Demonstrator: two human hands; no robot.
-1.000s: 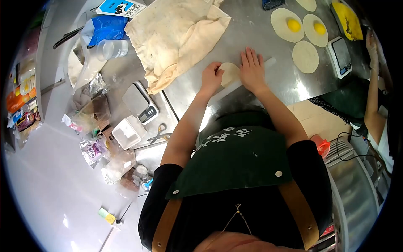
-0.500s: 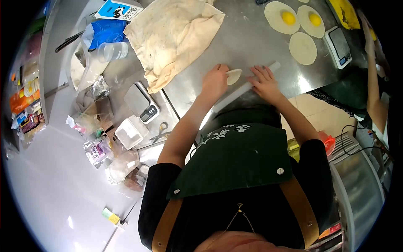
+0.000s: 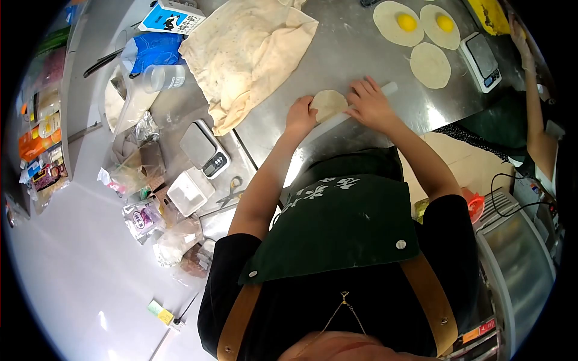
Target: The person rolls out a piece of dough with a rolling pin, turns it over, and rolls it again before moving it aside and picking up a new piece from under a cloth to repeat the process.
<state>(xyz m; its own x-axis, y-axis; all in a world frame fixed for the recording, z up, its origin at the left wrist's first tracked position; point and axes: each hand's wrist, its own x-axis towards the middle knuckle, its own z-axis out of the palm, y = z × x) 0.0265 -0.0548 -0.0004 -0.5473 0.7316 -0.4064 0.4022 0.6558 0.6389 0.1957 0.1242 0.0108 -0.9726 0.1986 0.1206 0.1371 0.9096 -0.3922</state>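
Observation:
A round of flattened dough (image 3: 329,105) lies on the steel table in front of me. Its left edge is pinched by my left hand (image 3: 301,117), thumb towards the dough. A white rolling pin (image 3: 325,126) slants along the near side of the round. Over the upper part of the pin lies my right hand (image 3: 369,106), palm down, fingers stretched out and thumb close to the dough's edge. Further up the table are other dough rounds: one plain (image 3: 430,65), one with a yellow ball (image 3: 407,23) and another with a yellow ball (image 3: 445,23).
A large crumpled cloth (image 3: 247,60) covers the table up left. Left of me are a scale (image 3: 205,148), a white tub (image 3: 191,192), scissors (image 3: 230,192) and a milk carton (image 3: 171,18). Another scale (image 3: 481,62) stands right, near another person's arm (image 3: 533,114).
The dough round, tilted up in my left hand before, now lies flat on the table. My right hand has shifted slightly left and up along the pin, its thumb closer to the dough.

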